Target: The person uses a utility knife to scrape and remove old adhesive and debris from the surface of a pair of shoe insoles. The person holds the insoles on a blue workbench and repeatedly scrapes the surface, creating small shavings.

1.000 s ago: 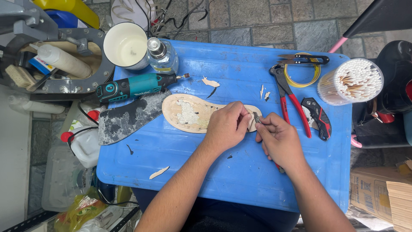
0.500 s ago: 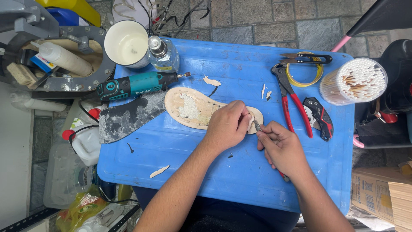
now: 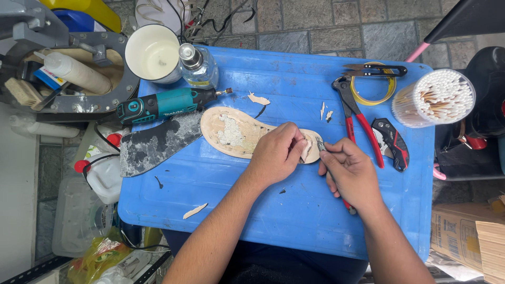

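Shoe insole (image 3: 236,134), tan, mid-table (image 3: 294,221), toward the far edge: patchy white residue left at centre. Left hand (image 3: 279,152) closed, pressing the insole's near end and pinching a lifted flap. Right hand (image 3: 350,173) closed on a small blade tool (image 3: 321,147) at that flap. Peeled scraps (image 3: 258,99) lie around.
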